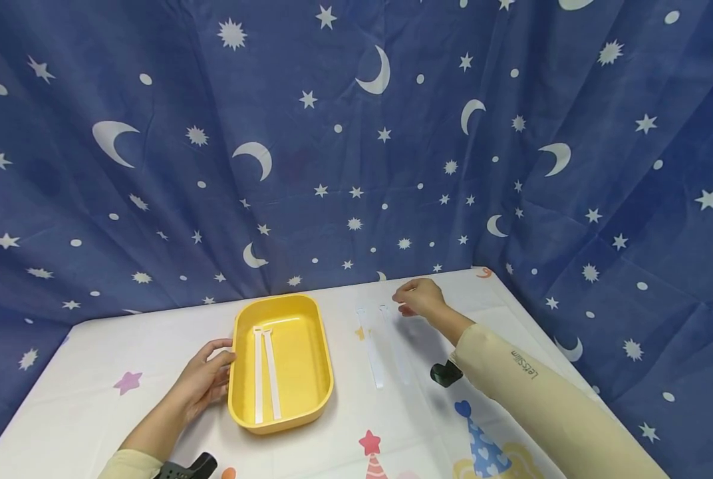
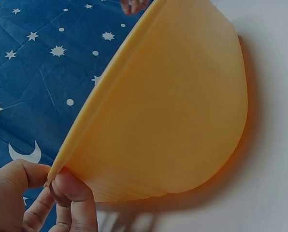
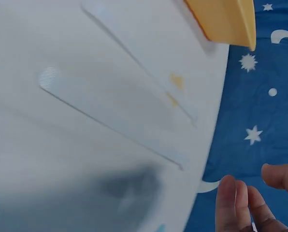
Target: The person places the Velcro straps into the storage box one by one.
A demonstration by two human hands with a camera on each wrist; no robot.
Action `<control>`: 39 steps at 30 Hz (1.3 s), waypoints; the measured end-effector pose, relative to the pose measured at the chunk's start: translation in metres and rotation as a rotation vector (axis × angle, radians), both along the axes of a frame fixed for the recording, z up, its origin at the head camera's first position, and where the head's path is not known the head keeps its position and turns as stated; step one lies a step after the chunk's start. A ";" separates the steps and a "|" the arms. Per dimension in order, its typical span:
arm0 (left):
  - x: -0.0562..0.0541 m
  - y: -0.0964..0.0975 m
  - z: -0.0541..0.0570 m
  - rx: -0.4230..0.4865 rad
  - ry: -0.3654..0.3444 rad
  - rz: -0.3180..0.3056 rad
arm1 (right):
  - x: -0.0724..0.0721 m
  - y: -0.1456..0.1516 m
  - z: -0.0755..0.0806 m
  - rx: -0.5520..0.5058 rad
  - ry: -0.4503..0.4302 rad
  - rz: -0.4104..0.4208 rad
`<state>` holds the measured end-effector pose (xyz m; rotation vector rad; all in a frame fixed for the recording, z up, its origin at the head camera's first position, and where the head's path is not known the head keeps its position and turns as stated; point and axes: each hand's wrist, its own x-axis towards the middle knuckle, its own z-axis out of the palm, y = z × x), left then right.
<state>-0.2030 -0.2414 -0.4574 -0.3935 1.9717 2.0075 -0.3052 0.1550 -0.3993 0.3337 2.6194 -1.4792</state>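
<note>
Reference: clock positions are read in the head view, from the centre of the yellow tray (image 1: 302, 372), with 12 o'clock toward the curtain (image 1: 296, 159).

Tray: rests on the white tablecloth (image 1: 344, 432), long axis running roughly from 12 to 6 o'clock. The left hand (image 1: 203, 378) is at 9 o'clock and grasps the tray rim; the left wrist view shows the rim pinched between thumb and fingers.

Tray contents: two white strips lie inside, in the 9 o'clock half. The outer strip (image 1: 258, 376) and the inner strip (image 1: 272, 379) lie side by side, with their wider heads at the 12 o'clock end, close together, and their tails apart at the 6 o'clock end.

Loose parts: two pale strips lie flat on the tablecloth at 3 o'clock, outside the tray. The near pale strip (image 1: 370, 350) crosses a small printed yellow star; the far pale strip (image 1: 396, 347) lies beside it, apart.

Right hand (image 1: 422, 298): positioned at 2 o'clock, just beyond the upper end of the far pale strip. Grip is released; the right wrist view shows a gap between thumb and fingers, with nothing held.

Printed decoration: a purple star (image 1: 128, 382) is at 9 o'clock, beyond the left hand; a blue party hat (image 1: 485, 449) is at 4 o'clock.
</note>
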 end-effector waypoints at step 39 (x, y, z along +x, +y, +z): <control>0.001 0.000 -0.002 -0.006 0.007 0.010 | 0.025 -0.011 -0.086 0.260 0.221 -0.006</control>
